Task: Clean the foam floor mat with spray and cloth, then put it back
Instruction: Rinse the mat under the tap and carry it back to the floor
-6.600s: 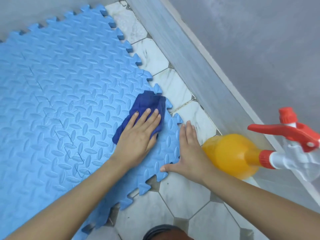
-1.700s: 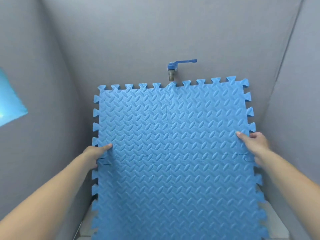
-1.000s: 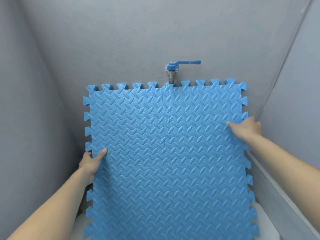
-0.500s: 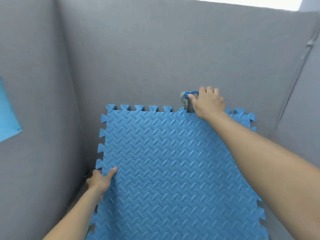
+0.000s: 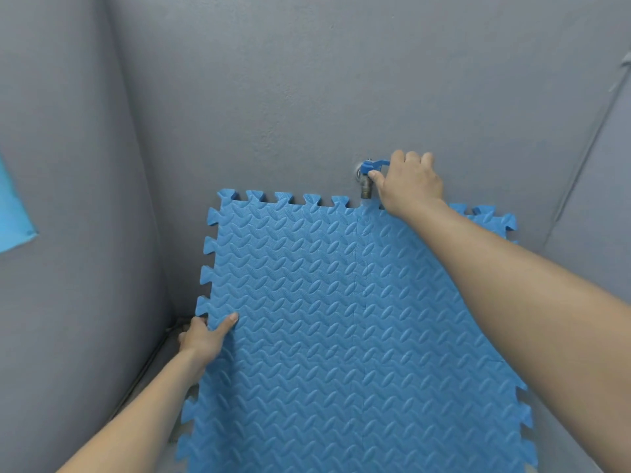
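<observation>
The foam mat (image 5: 341, 336) takes up most of the view, a big blue sheet standing up on edge and leaning back against the grey wall (image 5: 273, 97) in the corner. It's made of interlocking tiles; you can see a thin seam running down the middle and another crossing it lower down. The surface has that raised leaf/diamond-plate texture all over, and the edges are jigsaw teeth along the top and both sides. It looks even in colour, no obvious marks showing. The bottom edge runs out of view.

The person's right arm reaches across the front of the mat, up to the tap (image 5: 367, 179) on the wall just above the mat's top edge. The right hand (image 5: 409, 180) is curled closed over the tap's blue lever, thumb tucked under near the metal body, fingers wrapped over the top. The spout end sits right at the mat's top teeth.

The left hand (image 5: 205, 336) is lower down on the mat's left edge, pinched onto it: thumb laid flat on the front face, the other fingers hooked behind the edge and hidden.

Off at the far left there's a light blue piece (image 5: 13, 213) on the side wall, can't tell what it is.
</observation>
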`<state>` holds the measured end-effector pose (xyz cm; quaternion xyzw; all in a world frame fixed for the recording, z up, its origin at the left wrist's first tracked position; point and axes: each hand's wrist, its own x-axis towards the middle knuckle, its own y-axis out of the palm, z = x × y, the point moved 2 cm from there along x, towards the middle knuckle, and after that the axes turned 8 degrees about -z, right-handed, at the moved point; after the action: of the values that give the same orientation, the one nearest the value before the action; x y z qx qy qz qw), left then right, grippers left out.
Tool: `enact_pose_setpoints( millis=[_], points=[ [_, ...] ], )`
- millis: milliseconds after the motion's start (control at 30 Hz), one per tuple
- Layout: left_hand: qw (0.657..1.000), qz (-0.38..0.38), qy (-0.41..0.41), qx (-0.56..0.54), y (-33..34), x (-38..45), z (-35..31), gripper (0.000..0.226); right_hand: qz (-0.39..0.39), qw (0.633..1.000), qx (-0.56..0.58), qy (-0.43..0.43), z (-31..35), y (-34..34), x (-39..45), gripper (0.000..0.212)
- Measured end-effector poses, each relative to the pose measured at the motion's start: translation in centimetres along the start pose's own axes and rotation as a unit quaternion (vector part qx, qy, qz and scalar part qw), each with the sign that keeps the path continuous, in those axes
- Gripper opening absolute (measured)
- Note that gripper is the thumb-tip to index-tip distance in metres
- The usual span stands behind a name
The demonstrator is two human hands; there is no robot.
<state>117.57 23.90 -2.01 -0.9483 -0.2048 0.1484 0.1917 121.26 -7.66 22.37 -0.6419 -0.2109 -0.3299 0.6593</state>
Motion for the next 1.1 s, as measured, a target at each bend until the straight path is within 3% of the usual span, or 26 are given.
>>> enact_pose_setpoints(
  millis=[100, 133, 200, 267, 333, 433, 533, 667, 767, 867, 933, 1033, 1100],
  points=[
    [0.999, 0.046, 0.012, -0.022, 1.2, -1.2, -0.8, 0.094, 0.032, 0.999, 0.024, -0.008, -0.3, 0.1, -0.4, 0.059],
    [0.997, 0.062, 0.012, -0.037, 1.8, -1.8, -1.2, 0.086, 0.047, 0.998, 0.045, -0.008, -0.4, 0.1, -0.6, 0.063],
    [0.994, 0.083, 0.016, -0.068, 3.1, -2.8, -1.7, 0.05, 0.049, 0.991, 0.124, -0.002, -0.9, 0.0, -1.5, 0.068],
    [0.99, 0.1, 0.027, -0.099, 4.1, -4.0, -2.3, 0.027, -0.008, 0.97, 0.241, 0.029, -1.7, -0.1, -3.6, 0.066],
    [0.985, 0.111, 0.014, -0.128, 4.8, -4.1, -2.5, 0.022, -0.065, 0.943, 0.31, 0.103, -3.7, 0.8, -7.0, 0.059],
    [0.983, 0.11, 0.016, -0.147, 4.9, -3.8, -2.5, 0.025, -0.039, 0.95, 0.255, 0.174, -8.8, 4.3, -13.0, 0.057],
    [0.985, 0.099, 0.034, -0.134, 3.6, -3.2, -2.6, 0.057, 0.02, 0.963, 0.155, 0.218, -15.1, 7.8, -17.2, 0.062],
    [0.994, 0.025, 0.103, -0.025, -0.8, -1.4, -2.0, 0.078, 0.016, 0.921, 0.1, 0.376, -19.7, 10.1, -20.9, 0.076],
    [0.993, 0.012, 0.116, 0.025, -3.8, -0.3, -0.3, 0.09, 0.025, 0.904, 0.124, 0.408, -16.4, 12.1, -20.2, 0.084],
    [0.994, 0.014, 0.103, 0.04, -5.0, 0.7, 1.3, 0.084, 0.037, 0.946, 0.11, 0.302, -7.7, 14.4, -17.2, 0.081],
    [0.995, 0.013, 0.093, 0.02, -5.2, 0.4, 1.5, 0.061, 0.018, 0.975, 0.097, 0.198, -1.1, 15.0, -15.6, 0.077],
    [0.996, 0.014, 0.073, -0.039, -5.0, 0.7, 1.9, 0.04, -0.005, 0.994, 0.1, -0.047, 8.8, 15.3, -15.9, 0.07],
    [0.996, 0.001, 0.066, -0.06, -4.7, 0.9, 2.3, 0.036, 0.024, 0.967, 0.102, -0.232, 13.9, 15.3, -18.6, 0.066]
  ],
)
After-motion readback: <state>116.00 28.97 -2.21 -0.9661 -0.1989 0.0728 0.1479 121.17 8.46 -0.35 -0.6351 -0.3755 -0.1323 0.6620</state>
